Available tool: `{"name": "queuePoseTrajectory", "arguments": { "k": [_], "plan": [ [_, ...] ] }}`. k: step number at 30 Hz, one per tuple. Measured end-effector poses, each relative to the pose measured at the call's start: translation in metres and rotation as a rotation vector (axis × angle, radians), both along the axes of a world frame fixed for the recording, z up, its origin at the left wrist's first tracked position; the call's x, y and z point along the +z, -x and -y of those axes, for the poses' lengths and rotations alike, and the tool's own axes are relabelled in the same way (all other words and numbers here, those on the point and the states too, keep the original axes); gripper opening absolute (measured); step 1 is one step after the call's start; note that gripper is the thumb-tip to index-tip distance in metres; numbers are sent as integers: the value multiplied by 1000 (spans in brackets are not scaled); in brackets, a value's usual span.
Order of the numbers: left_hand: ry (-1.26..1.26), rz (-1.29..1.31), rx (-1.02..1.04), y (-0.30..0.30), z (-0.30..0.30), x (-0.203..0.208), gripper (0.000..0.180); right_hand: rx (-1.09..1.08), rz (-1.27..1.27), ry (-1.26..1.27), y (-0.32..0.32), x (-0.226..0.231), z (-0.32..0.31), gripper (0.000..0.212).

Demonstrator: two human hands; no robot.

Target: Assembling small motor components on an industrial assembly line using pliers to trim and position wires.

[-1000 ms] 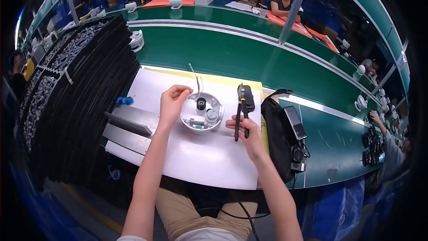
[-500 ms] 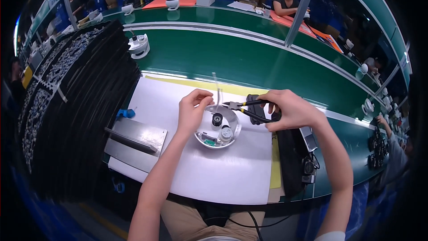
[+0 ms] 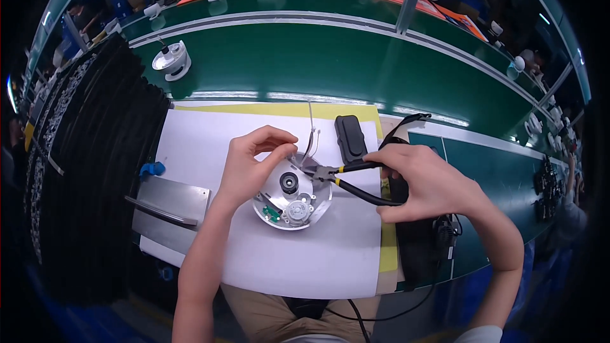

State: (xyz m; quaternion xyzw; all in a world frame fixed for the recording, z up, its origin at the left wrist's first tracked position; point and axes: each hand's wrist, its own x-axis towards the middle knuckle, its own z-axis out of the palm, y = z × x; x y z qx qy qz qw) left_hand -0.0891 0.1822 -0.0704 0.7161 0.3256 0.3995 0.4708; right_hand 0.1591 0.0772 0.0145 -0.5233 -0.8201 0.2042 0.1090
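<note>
A white round housing lies on the white sheet, its inside facing up. In it sit a black ringed cylinder, a silver round motor and a small green circuit board. Thin wires rise from its far rim. My right hand grips diagonal cutters with black handles and yellow bands. The handles are spread, and the jaws reach over the housing's far right part. My left hand pinches at the far rim beside the jaws; what lies between its fingertips is too small to name.
A black oblong case lies beyond the cutters. To the left are a metal plate with a handle, a blue clip and a tall stack of black trays. Another white housing stands on the green bench. Co-workers sit farther off.
The cutters' jaws have come down and in over the housing's inside, close to my left fingertips. My left hand has closed in on the far rim. The whole view has shifted.
</note>
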Motion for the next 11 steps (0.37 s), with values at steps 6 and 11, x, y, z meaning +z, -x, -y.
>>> {"name": "queuePoseTrajectory", "arguments": {
  "k": [6,11],
  "plan": [
    [-21,15,26,-4,4,-3,10,26,11,-103,-3,-14,-6,68],
    [-68,7,19,-4,3,-6,10,40,17,-77,0,-9,-10,68]
  ]
}}
